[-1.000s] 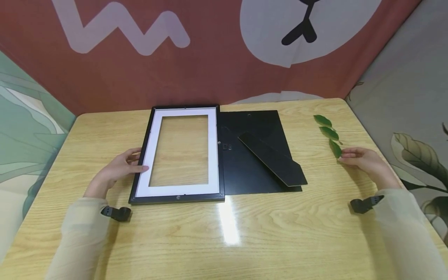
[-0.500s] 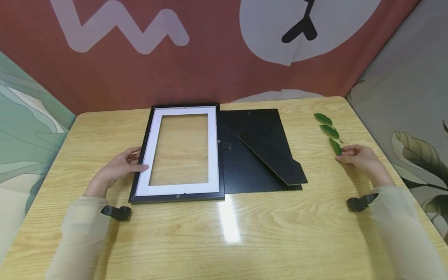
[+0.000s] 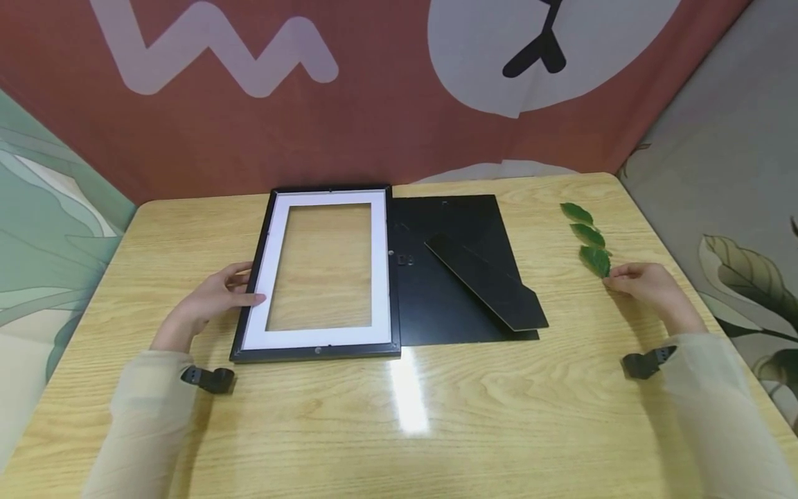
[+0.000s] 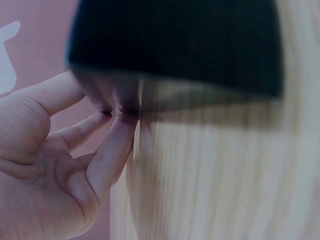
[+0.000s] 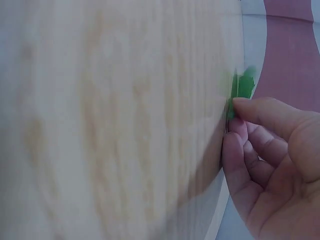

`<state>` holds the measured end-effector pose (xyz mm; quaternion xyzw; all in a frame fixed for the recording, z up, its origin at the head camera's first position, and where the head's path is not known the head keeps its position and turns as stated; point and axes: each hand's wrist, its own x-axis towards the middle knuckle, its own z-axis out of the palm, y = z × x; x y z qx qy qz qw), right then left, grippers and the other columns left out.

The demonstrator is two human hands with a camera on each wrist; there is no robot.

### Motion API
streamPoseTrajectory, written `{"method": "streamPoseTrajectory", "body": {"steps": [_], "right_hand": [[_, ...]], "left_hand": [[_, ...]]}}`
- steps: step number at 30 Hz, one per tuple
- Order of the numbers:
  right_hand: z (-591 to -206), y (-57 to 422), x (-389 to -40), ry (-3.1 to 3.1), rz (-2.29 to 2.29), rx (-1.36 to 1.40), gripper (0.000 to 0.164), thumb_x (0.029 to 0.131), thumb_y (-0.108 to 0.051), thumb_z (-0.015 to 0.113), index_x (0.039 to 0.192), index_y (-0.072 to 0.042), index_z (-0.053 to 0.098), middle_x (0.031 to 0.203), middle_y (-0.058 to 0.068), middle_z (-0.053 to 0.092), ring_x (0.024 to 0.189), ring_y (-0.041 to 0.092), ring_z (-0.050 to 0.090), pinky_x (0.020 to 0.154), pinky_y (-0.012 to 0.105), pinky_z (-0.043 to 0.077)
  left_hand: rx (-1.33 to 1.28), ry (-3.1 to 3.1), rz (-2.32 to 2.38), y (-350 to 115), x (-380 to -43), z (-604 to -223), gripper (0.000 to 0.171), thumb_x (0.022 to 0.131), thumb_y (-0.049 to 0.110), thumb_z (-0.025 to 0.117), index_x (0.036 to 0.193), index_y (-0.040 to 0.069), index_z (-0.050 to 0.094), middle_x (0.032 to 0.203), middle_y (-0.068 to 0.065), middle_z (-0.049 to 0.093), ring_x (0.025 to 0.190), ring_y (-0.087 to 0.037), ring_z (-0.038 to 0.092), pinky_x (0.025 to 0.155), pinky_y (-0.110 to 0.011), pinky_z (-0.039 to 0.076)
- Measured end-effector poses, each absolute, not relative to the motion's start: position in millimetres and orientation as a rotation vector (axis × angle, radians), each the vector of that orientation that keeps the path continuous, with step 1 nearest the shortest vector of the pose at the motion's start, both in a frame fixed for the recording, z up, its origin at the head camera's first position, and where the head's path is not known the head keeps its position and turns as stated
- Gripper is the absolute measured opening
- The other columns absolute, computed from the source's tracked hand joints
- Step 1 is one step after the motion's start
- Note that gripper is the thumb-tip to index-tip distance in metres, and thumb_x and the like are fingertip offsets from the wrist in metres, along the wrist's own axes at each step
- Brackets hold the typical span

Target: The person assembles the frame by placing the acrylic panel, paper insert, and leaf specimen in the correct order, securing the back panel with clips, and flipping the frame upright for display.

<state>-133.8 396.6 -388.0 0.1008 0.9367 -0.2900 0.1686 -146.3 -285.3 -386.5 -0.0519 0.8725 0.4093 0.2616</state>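
My left hand [image 3: 215, 302] grips the left side of a black picture frame [image 3: 314, 351], thumb on top of the white mat [image 3: 380, 277] inside it. In the left wrist view a blurred dark block hides much of that grip. At the right of the table, my right hand [image 3: 648, 287] pinches the near end of a green leaf [image 3: 595, 260] between thumb and finger. Beyond it lie two more green leaves, a middle leaf [image 3: 588, 235] and a far leaf [image 3: 576, 213]. The right wrist view shows the pinched leaf [image 5: 245, 86] against the fingertips.
A black backing board [image 3: 436, 215] lies against the frame's right side, its easel leg [image 3: 486, 284] slanting across it and past its edge. The wooden table [image 3: 312, 430] meets a red printed cloth [image 3: 374, 138] at the back. Small black cameras sit on both wrists.
The leaf in my right hand has turned, and more of its broad face shows. The right hand has shifted only slightly. My left hand and the frame stay put.
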Motion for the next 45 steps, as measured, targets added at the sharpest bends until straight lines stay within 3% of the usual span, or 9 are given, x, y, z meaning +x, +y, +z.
{"method": "streamPoseTrajectory", "body": {"steps": [7,10,17,22,27,30,34,41,45], "right_hand": [[-388.3,394.3,-133.3,2.666,-0.829,0.21,0.046,0.1,-0.03,0.046,0.119,0.011,0.055,0.101,0.006,0.068,0.073,-0.011,0.048,0.063,0.016,0.046],[-388.5,394.0,-133.5,2.66,-0.839,0.203,0.047,0.1,-0.031,0.044,0.12,0.011,0.053,0.094,-0.004,0.066,0.073,-0.007,0.05,0.063,0.017,0.047],[-383.9,396.5,-132.9,2.557,-1.1,0.289,0.047,0.101,-0.029,0.043,0.124,0.012,0.047,0.078,-0.031,0.057,0.073,-0.014,0.056,0.067,0.012,0.052],[-375.4,393.2,-135.0,2.415,-1.352,0.372,0.055,0.098,-0.034,0.049,0.136,0.004,0.037,0.083,-0.033,0.06,0.081,-0.015,0.06,0.075,0.01,0.054],[-363.7,382.2,-138.8,2.307,-1.514,0.321,0.078,0.096,-0.032,0.054,0.148,0.01,0.014,0.089,-0.032,0.062,0.085,-0.016,0.06,0.075,0.005,0.05],[-358.5,371.9,-142.6,2.142,-1.773,0.261,0.056,0.095,-0.019,0.058,0.142,-0.002,0.033,0.091,-0.023,0.067,0.086,-0.009,0.065,0.077,0.008,0.053],[-350.5,351.3,-149.4,1.925,-2.031,0.135,0.016,0.092,-0.003,0.058,0.104,-0.013,0.062,0.095,-0.012,0.071,0.087,0.002,0.07,0.079,0.013,0.055],[-326.7,301.5,-162.4,2.062,-1.93,0.066,0.015,0.091,-0.007,0.063,0.095,-0.021,0.066,0.096,-0.015,0.069,0.088,0.0,0.069,0.081,0.012,0.055],[-314.6,273.0,-171.7,2.183,-1.792,0.066,0.022,0.091,-0.014,0.064,0.112,-0.009,0.063,0.095,-0.017,0.069,0.087,-0.002,0.068,0.081,0.013,0.055]], "left_hand": [[-0.124,2.365,1.113,-285.3,-145.6,-385.8,0.093,0.088,0.029,0.068,0.154,0.005,0.007,0.15,-0.034,0.022,0.135,-0.047,0.028,0.11,-0.059,0.034],[-0.124,2.365,1.118,-285.8,-146.5,-386.9,0.093,0.088,0.029,0.068,0.154,0.005,0.007,0.15,-0.034,0.022,0.135,-0.047,0.029,0.11,-0.058,0.035],[-0.125,2.334,1.116,-288.3,-150.4,-386.2,0.087,0.093,0.037,0.06,0.153,0.004,0.007,0.151,-0.033,0.022,0.13,-0.043,0.041,0.107,-0.052,0.043],[-0.166,2.315,1.161,-287.5,-153.2,-385.0,0.077,0.096,0.037,0.054,0.152,0.002,0.014,0.149,-0.032,0.029,0.125,-0.036,0.049,0.103,-0.046,0.048],[-0.192,2.329,1.163,-284.9,-156.0,-382.7,0.075,0.097,0.035,0.054,0.152,0.001,0.017,0.149,-0.032,0.03,0.128,-0.037,0.046,0.107,-0.048,0.044],[-0.199,2.34,1.169,-282.1,-158.4,-381.7,0.075,0.097,0.033,0.053,0.152,0.002,0.014,0.151,-0.032,0.026,0.133,-0.04,0.04,0.111,-0.051,0.039],[-0.273,2.364,1.167,-277.7,-160.2,-380.5,0.073,0.097,0.033,0.053,0.153,0.005,0.015,0.152,-0.028,0.026,0.133,-0.039,0.04,0.111,-0.051,0.038],[-0.295,2.376,1.13,-275.7,-163.3,-381.3,0.079,0.094,0.032,0.059,0.153,0.006,0.014,0.153,-0.029,0.025,0.13,-0.039,0.042,0.11,-0.05,0.041],[-0.296,2.392,1.128,-274.5,-161.6,-380.8,0.077,0.094,0.027,0.06,0.153,0.006,0.015,0.152,-0.029,0.026,0.128,-0.039,0.044,0.107,-0.049,0.043]]}}
